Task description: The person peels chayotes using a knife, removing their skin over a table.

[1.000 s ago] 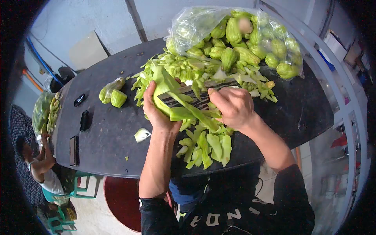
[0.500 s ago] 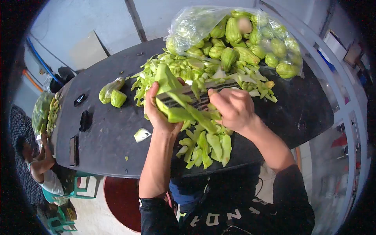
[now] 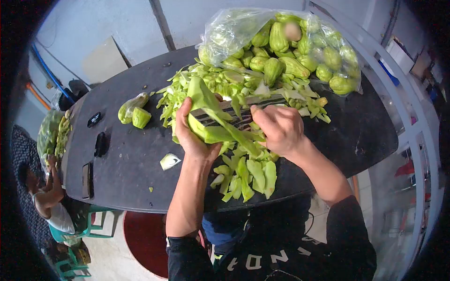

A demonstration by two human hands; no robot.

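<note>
My left hand (image 3: 191,136) is wrapped round a pale green chayote (image 3: 200,93), held up over the table. My right hand (image 3: 282,131) grips a knife, most of its handle hidden by the fingers. The broad knife blade (image 3: 241,117), marked with dark streaks, lies against the chayote's flesh. Strips of green peel hang across the blade toward my right hand. Below both hands lies a small heap of peelings (image 3: 255,175). A larger pile of peelings (image 3: 178,89) spreads behind the chayote.
Whole chayotes fill a clear plastic bag (image 3: 229,35) at the table's back. Two chayote pieces (image 3: 140,117) and a white-green scrap (image 3: 169,161) lie left. Dark objects (image 3: 87,180) line the table's (image 3: 122,178) left side. Another person (image 3: 49,196) sits at far left near a green bag.
My left hand and the chayote have shifted very slightly to the right. The knife stays against the chayote, and the hanging peel has moved a little.
</note>
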